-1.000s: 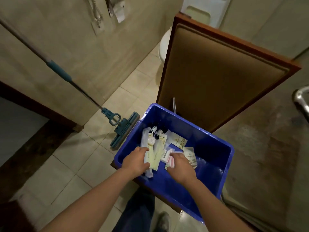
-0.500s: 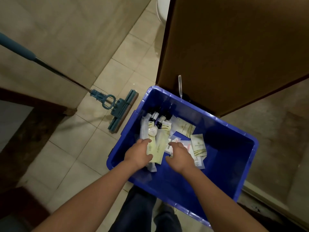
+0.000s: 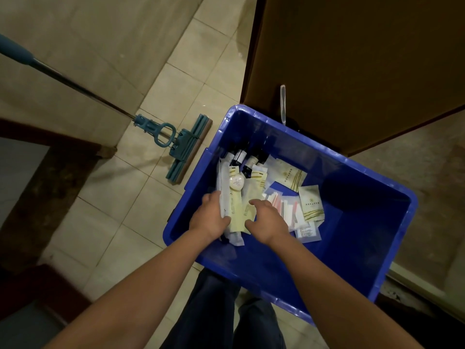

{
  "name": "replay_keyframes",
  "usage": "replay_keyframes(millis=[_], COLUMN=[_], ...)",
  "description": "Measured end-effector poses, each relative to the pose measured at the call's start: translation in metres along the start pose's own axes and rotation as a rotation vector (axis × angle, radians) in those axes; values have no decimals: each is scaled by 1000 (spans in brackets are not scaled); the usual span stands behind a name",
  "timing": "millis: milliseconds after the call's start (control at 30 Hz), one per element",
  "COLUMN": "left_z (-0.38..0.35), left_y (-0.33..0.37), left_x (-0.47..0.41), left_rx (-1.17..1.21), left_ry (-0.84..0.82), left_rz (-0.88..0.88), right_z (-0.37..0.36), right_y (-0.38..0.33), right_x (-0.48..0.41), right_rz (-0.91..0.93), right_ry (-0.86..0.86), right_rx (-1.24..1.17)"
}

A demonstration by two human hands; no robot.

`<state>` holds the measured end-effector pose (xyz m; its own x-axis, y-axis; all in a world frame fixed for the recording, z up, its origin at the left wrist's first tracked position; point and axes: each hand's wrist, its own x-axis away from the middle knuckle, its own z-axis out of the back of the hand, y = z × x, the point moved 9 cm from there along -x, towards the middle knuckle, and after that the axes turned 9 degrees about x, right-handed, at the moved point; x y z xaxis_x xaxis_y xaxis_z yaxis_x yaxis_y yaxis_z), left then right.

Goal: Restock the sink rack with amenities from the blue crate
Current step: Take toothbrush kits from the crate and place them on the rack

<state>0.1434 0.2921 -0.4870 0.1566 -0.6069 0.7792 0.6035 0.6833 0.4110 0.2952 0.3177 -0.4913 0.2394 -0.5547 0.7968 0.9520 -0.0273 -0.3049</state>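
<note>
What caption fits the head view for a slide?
Left hand grips long packets in the blue crate, right hand touches a yellow packet; mop lies on the floor.

blue crate (image 3: pixel 364 235) | sachets (image 3: pixel 312 204) heaped at far-left corner (dark bottles (image 3: pixel 249 163) behind)

Dim, yellowish indoor light.
Straight lines bow toward the edges; the blue crate (image 3: pixel 352 222) holds deep shadow inside.

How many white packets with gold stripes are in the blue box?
3 in the blue crate: one packet beside the dark bottles, one right of it, one farther right again. More may hide underneath.
</note>
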Motion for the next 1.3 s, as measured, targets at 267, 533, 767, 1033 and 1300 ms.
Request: replay_keyframes(millis=[267,533,767,1033,1300], left_z=[-8,-13,-15,-14,-14], left_y=[-7,-13,-16,-19,-13], left_x=[-15,-35,-44,-45,-26], left_rx=[52,43,27,-17,52], left_ry=[16,56,69,55,8], left_rz=[59,130,135,169,176], right_z=[-10,-10,-13,-13,0], right_y=[4,8,13,11,3], right_x=[-9,-17,-19,-18,-5], right_rz=[0,-2,-16,-14,-20], right_ry=[16,70,89,118,100], right_rx=[-28,-52,-66,-100,-159])
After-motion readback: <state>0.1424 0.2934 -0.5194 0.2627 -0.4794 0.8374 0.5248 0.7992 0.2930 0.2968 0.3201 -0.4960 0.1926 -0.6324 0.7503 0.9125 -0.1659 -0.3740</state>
